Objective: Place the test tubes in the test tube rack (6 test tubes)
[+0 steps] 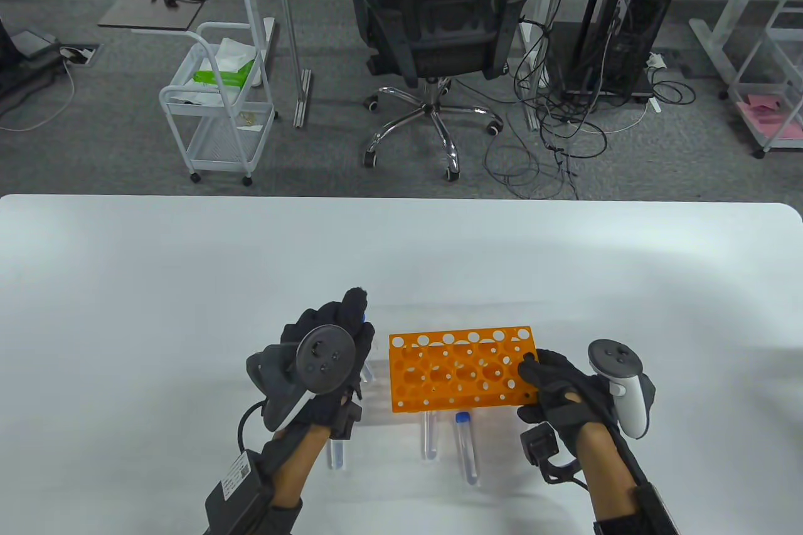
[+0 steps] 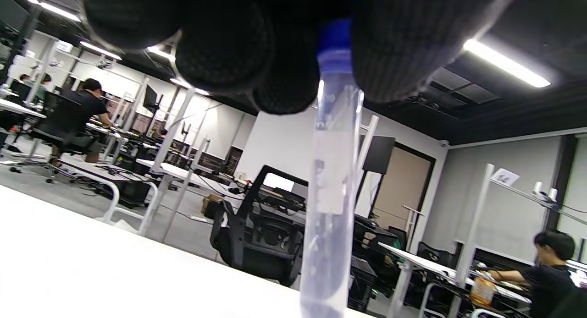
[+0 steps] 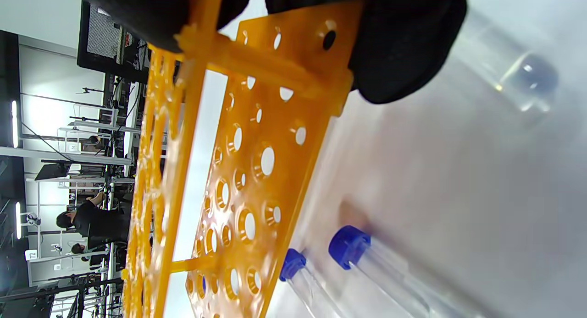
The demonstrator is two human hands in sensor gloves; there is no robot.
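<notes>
One tube (image 2: pixel 332 171) pinched in left hand (image 1: pixel 326 359); right hand (image 1: pixel 558 391) grips rack (image 1: pixel 461 369).

Office lab: desks (image 2: pixel 55 164), swivel chair (image 1: pixel 439 27).

The orange perforated plastic rack (image 1: pixel 461 369) looks glossy and slightly translucent at its edges. The clear plastic tube with a blue ribbed cap (image 2: pixel 331 180) is smooth and shiny. The black knitted fabric glove on the left hand (image 1: pixel 329 347) is matt and coarse-textured. The white worktop (image 1: pixel 188 309) has a smooth, faintly reflective finish.
</notes>
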